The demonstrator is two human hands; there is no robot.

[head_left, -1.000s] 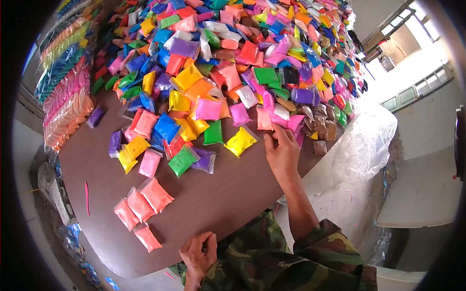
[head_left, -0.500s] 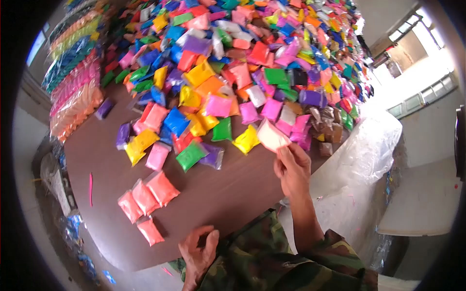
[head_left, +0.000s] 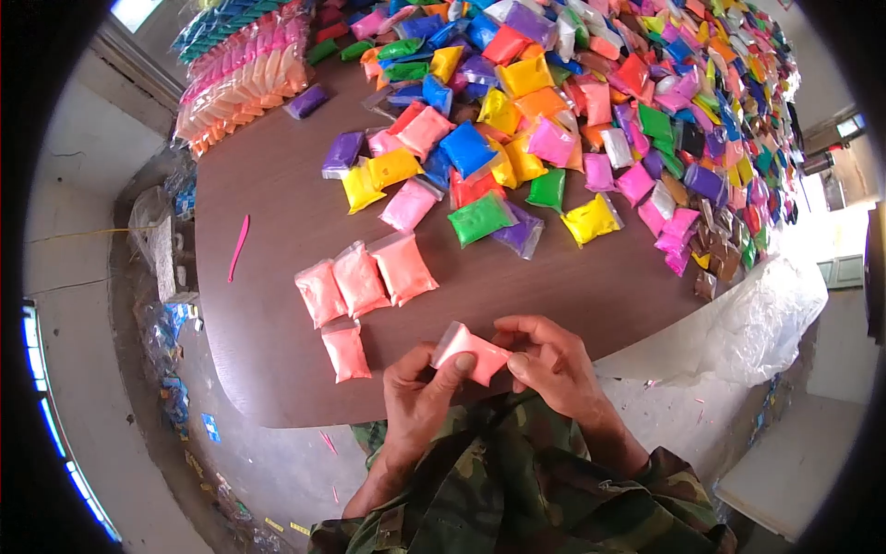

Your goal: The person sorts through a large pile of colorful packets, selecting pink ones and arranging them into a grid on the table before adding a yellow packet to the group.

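A light pink packet (head_left: 472, 355) is held between both hands above the table's near edge. My left hand (head_left: 426, 383) pinches its left part with the thumb on top. At the packet's right corner, my right hand (head_left: 552, 366) grips with thumb and fingers. To the left, three salmon-pink packets lie in a row, one of them a middle packet (head_left: 360, 280), and a single salmon packet (head_left: 346, 351) lies below them. Beyond these, a green packet (head_left: 482, 218) and a yellow packet (head_left: 592, 220) lie at the near side of the heap.
A large heap of coloured packets (head_left: 554, 102) covers the far side of the brown table (head_left: 277, 351). Stacked bagged packets (head_left: 245, 83) stand at the far left. A pink strip (head_left: 239, 247) lies on the left. Clear plastic sheeting (head_left: 757, 319) hangs at the right.
My right hand has come back from the heap's edge with the pink packet. My left hand, empty before, now holds the packet too. The view has shifted, showing more floor at left.
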